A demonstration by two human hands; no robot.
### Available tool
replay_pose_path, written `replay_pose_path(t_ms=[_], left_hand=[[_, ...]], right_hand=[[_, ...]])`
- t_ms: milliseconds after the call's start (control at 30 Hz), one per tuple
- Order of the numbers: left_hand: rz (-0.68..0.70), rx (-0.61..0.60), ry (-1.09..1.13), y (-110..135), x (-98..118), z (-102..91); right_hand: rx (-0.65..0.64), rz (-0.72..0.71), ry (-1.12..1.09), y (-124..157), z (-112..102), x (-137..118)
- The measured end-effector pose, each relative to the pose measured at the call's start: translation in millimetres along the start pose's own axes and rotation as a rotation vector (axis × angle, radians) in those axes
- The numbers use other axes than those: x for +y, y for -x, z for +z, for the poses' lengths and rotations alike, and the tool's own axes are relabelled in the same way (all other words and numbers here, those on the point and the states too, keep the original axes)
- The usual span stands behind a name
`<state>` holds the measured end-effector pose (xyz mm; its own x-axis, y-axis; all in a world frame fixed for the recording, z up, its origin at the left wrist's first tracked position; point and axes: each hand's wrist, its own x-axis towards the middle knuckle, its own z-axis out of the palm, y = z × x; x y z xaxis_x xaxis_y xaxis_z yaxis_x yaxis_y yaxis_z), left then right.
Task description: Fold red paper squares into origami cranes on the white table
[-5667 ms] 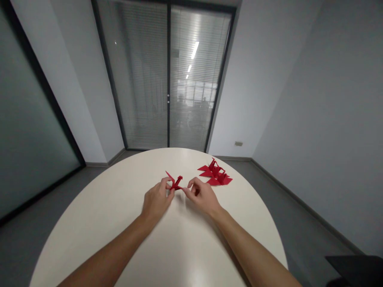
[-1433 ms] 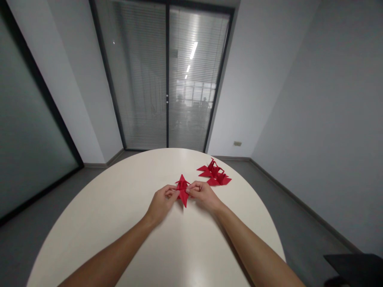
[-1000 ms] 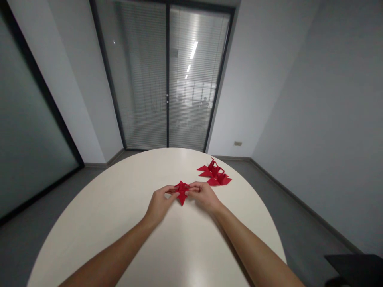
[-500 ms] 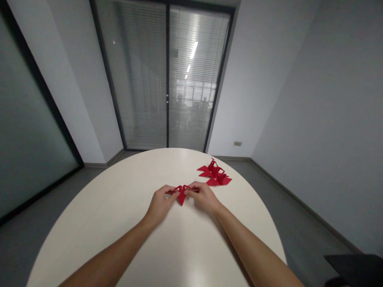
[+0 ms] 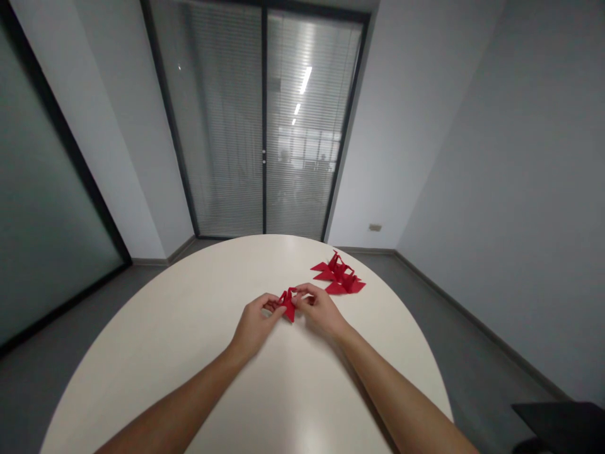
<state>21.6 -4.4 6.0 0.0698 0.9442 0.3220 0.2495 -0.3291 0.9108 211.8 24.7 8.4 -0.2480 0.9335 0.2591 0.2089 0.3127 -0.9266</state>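
Observation:
Between my two hands is a small red origami crane (image 5: 290, 308), its pointed lower end toward me and its narrow folded parts sticking up. My left hand (image 5: 259, 315) pinches its left side between thumb and fingers. On the other side my right hand (image 5: 317, 308) grips the paper near the top, thumb in front. Fingertips cover parts of the folds. Just beyond my right hand, several finished-looking red origami cranes (image 5: 339, 275) lie bunched together with their wings spread.
Everything rests on a round cream table (image 5: 189, 353). A glass door (image 5: 302, 126) with blinds stands behind it. Grey walls surround the room, and a black object (image 5: 562, 425), perhaps part of a chair, shows at lower right.
The held paper has turned and tilted slightly, its lower tip shifting right and its top parts now standing higher. My right fingers have moved up a little. The bunched cranes stay put.

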Motion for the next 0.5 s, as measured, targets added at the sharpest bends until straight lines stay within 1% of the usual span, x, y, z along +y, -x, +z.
replay_pose_path(t_ms=[133,233,367,500], left_hand=[[0.031,-0.040,-0.029,2.5,-2.4,2.4],[0.017,-0.084,-0.049,3.4,-6.3,3.9],[0.006,-0.107,-0.106,3.3,-12.0,2.5],[0.019,-0.117,-0.148,2.4,-16.6,1.1]], right_hand=[[-0.022,0.026,0.017,2.0,1.2,-1.4],[-0.043,0.018,0.048,3.0,1.3,1.6],[-0.057,0.006,0.076,2.3,0.7,7.5],[-0.108,-0.029,0.177,3.2,-2.4,-0.1]])
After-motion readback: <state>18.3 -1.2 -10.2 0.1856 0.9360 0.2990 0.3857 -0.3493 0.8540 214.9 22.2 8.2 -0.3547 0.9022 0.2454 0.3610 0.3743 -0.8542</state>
